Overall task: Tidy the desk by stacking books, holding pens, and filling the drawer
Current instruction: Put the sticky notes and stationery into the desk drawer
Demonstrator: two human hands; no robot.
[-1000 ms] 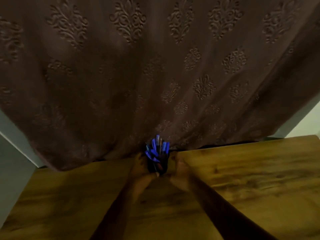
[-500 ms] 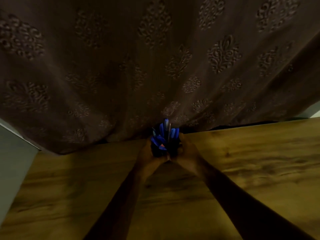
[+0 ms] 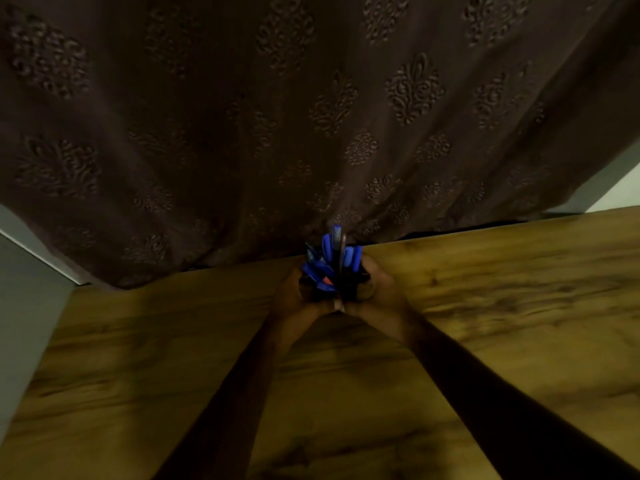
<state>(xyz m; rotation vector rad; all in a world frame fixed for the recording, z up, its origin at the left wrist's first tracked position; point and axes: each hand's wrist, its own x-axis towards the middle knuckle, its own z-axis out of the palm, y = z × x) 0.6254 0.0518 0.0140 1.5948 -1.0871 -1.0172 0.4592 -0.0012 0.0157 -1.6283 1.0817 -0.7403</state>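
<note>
A dark pen holder packed with blue pens, one red tip showing among them, sits just above the centre of the frame at the far edge of the wooden bench. The left hand cups its left side and the right hand its right, fingers curled round the holder and the two hands meeting in front of it. Behind the pens a dark brown curtain with an embossed motif fills the upper frame, with grey wall at the left edge.
</note>
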